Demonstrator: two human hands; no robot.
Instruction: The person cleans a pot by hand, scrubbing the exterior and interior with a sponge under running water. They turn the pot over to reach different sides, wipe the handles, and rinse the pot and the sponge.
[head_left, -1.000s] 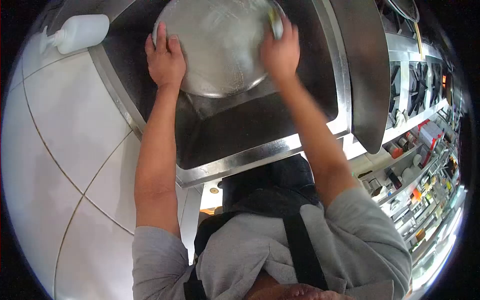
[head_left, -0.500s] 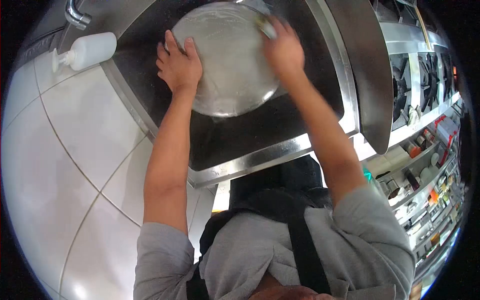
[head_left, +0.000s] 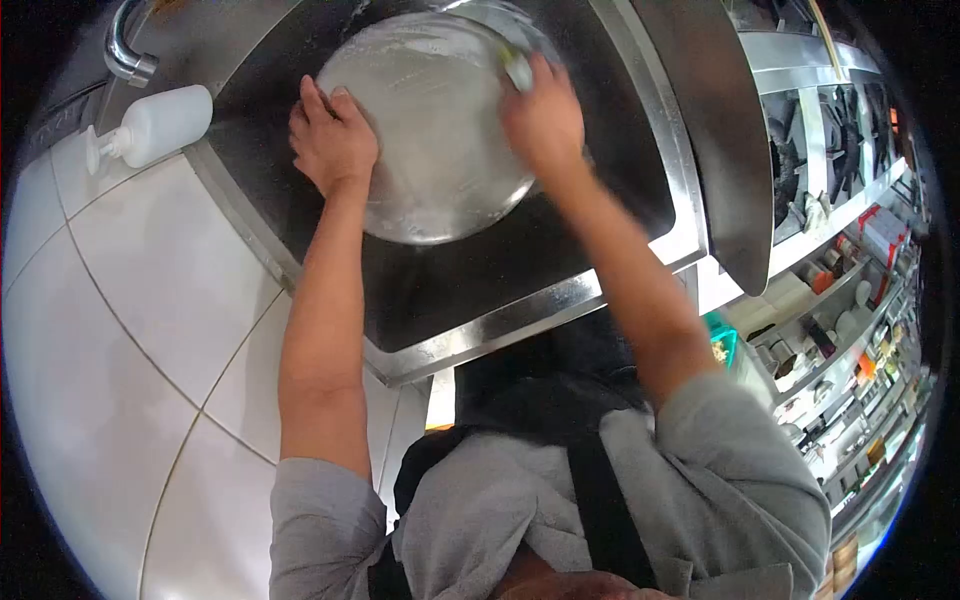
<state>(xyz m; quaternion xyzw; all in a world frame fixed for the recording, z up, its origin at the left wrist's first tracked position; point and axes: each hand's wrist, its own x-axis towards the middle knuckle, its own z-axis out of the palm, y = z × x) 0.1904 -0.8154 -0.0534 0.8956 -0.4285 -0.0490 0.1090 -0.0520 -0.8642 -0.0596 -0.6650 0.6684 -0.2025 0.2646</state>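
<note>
A large round metal pan (head_left: 433, 130), streaked with suds, is in the dark-bottomed sink (head_left: 440, 290). At its left edge, my left hand (head_left: 333, 140) grips the rim, thumb over the top and fingers along the outside. My right hand (head_left: 545, 115) is closed on a sponge (head_left: 517, 70), pale with a yellow-green part, over the pan's upper right side. Motion blurs this hand slightly, and its fingers cover most of the sponge.
A curved faucet (head_left: 128, 55) reaches over the sink's upper left. Beside it, a white pump bottle (head_left: 160, 125) lies on the white tiled counter (head_left: 120, 300). To the right stand a metal panel (head_left: 725, 140), stove burners (head_left: 790, 160) and crowded shelves (head_left: 850, 320).
My right hand and the sponge have shifted slightly left and down across the pan. The whole view has moved a little; my left hand keeps its place at the rim.
</note>
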